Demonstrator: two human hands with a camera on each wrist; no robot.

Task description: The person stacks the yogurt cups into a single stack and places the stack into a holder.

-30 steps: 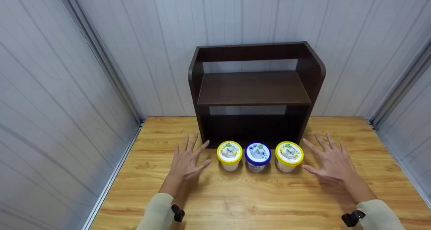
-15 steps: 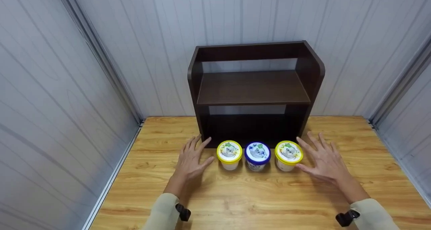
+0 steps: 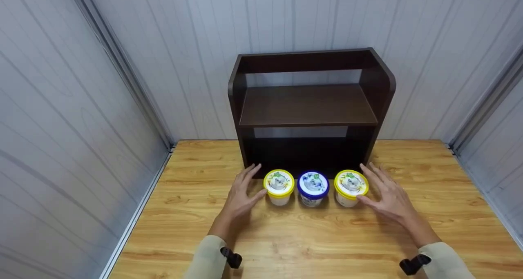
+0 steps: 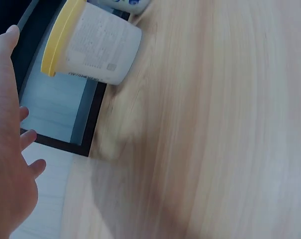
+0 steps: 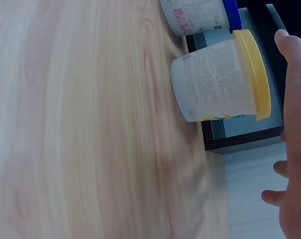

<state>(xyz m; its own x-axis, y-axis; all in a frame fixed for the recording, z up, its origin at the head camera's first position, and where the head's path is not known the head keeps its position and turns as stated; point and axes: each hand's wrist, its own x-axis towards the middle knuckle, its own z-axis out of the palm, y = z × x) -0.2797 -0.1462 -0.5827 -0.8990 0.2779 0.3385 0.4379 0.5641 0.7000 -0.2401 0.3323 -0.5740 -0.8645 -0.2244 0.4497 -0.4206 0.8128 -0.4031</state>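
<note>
Three white tubs with printed lids stand in a row on the table. The left tub (image 3: 279, 185) and the right tub (image 3: 350, 187) have yellow-rimmed lids; the middle tub (image 3: 313, 187) has a blue one. My left hand (image 3: 240, 195) is spread beside the left tub, thumb tip right by its lid edge. On the other side my right hand (image 3: 388, 195) stands with fingers apart next to the right tub, its thumb overlapping the lid's edge in the head view. In both wrist views a gap shows between the thumb and the yellow-lidded tub (image 4: 98, 45).
A dark brown two-level shelf (image 3: 308, 105) stands directly behind the tubs, against the back wall. The wood-grain table (image 3: 302, 242) stretches in front of them. Pale panel walls (image 3: 61, 128) enclose the left, back and right sides.
Both hands have moved inward toward the outer tubs, and their fingers are less widely spread. The tubs and the shelf have not moved.
</note>
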